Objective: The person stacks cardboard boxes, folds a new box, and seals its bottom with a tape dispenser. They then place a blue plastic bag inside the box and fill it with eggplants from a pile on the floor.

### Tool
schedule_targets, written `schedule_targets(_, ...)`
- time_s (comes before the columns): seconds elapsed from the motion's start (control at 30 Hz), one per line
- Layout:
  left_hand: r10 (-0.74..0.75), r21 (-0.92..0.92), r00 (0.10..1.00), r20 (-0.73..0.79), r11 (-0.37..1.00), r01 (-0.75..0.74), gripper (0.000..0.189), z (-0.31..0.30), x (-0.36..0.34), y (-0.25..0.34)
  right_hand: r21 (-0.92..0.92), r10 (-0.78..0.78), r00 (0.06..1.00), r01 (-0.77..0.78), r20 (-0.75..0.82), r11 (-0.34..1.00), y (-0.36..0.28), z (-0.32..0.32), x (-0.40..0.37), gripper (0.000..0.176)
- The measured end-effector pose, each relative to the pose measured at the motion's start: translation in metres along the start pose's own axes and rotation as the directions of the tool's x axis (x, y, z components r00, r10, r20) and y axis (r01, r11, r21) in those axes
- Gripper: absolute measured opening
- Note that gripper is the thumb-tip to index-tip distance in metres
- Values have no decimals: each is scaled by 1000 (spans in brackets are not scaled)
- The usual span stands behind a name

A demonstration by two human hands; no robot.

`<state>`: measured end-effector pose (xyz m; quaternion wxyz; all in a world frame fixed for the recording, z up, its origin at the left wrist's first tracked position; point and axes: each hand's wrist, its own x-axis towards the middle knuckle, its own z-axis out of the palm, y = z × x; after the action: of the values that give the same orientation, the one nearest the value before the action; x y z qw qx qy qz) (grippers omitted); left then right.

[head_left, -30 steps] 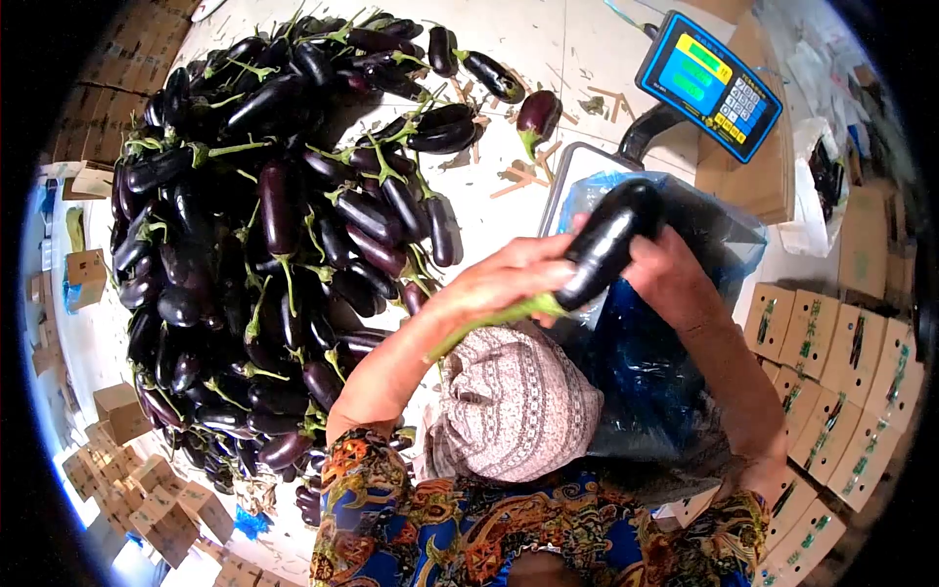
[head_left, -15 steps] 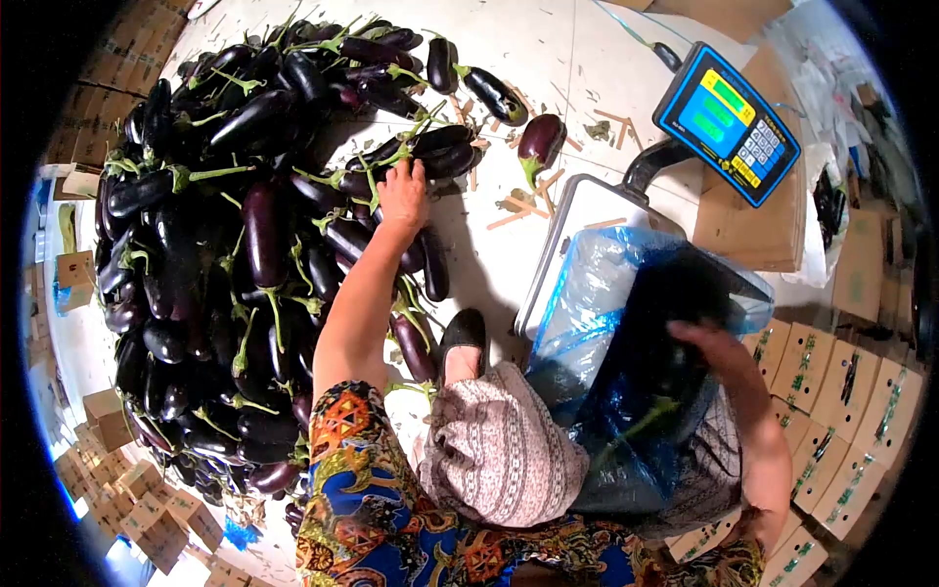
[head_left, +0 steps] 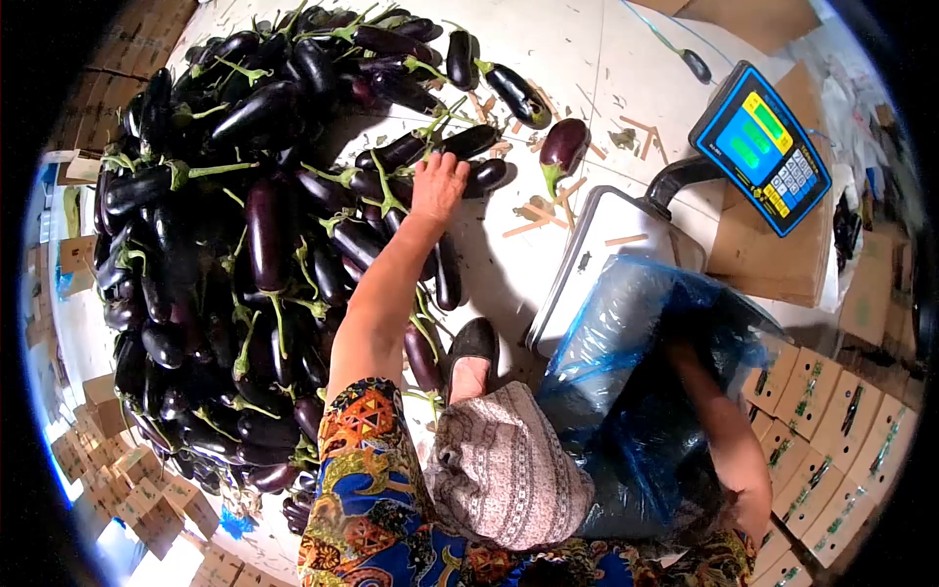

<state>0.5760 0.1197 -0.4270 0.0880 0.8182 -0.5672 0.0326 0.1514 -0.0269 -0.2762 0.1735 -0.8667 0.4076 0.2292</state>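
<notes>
A big pile of dark purple eggplants with green stems covers the floor on the left. My left hand reaches out to the pile's right edge and rests on an eggplant there, fingers bent over it. My right arm goes down into a blue plastic bag on the right. My right hand is inside the bag, blurred and mostly hidden by the plastic, so what it holds is unclear.
A white scale platform lies under the bag, its blue display raised at the right. Loose eggplants and cut stem bits lie on the floor. Cardboard boxes line the right and lower left. My black shoe shows.
Earlier both hands held one eggplant over the bag. It went into the bag with my right hand, which has sunk deeper. My left hand reached out to the pile.
</notes>
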Motion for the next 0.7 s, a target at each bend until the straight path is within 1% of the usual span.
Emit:
schedule_targets(0.03, 26, 19, 999, 30, 999, -26, 24, -6, 2, 5, 1, -4, 1000, 4, -4, 1000, 2, 2, -1, 51)
schedule_targets(0.1, 3, -55, 1000, 14, 999, -2, 32, -9, 6, 16, 0, -8, 1000, 8, -12, 1000, 2, 4, -2, 50)
schedule_targets(0.13, -28, -94, 999, -28, 995, 25, 41, -9, 10, 20, -1, -11, 1000, 11, -14, 1000, 4, 3, -2, 50)
schedule_targets(0.17, -85, -135, 996, -30, 988, 80, 52, -12, 15, 23, 1, -14, 1000, 14, -13, 1000, 4, 4, -3, 50)
schedule_targets(0.23, -206, -210, 959, -196, 964, 165, 68, -23, 26, 29, -2, -24, 1000, 24, -17, 1000, 6, 6, -1, 49)
schedule_targets(0.27, -249, -222, 958, -143, 951, 215, 77, -26, 30, 26, -1, -25, 999, 25, -22, 1000, 6, 6, -1, 49)
schedule_targets(0.3, -263, -190, 959, -108, 952, 240, 76, -21, 32, 17, 0, -26, 999, 26, -26, 1000, 7, 5, -1, 49)
schedule_targets(0.37, -400, -185, 916, -38, 903, 387, 73, 3, 33, -12, 7, -36, 999, 36, -31, 999, 7, 2, -1, 48)
schedule_targets(0.4, -422, -117, 906, 38, 898, 424, 69, 14, 29, -32, 3, -28, 999, 28, -36, 1000, 8, 3, -2, 48)
schedule_targets(0.43, -402, -6, 914, 51, 915, 403, 71, 8, 22, -43, 2, -25, 999, 25, -40, 1000, 10, 6, -3, 48)
schedule_targets(0.5, -331, 87, 943, 38, 941, 327, 72, 3, 11, -61, 9, -28, 999, 29, -45, 1000, 11, 8, -3, 47)
schedule_targets(0.57, -473, 157, 879, 60, 874, 460, 61, 5, 22, -65, 7, -30, 998, 30, -52, 1000, 11, 9, -4, 47)
schedule_targets(0.6, -453, 186, 871, 190, 888, 421, 48, 3, 25, -69, 9, -31, 998, 31, -55, 999, 11, 10, -4, 47)
schedule_targets(0.63, -423, 110, 891, 161, 905, 410, 34, -11, 25, -64, 12, -29, 998, 30, -64, 999, 11, 10, -5, 46)
schedule_targets(0.7, -486, -22, 856, 174, 868, 497, 42, -17, 27, -61, 15, -32, 997, 34, -75, 999, 11, 10, -4, 46)
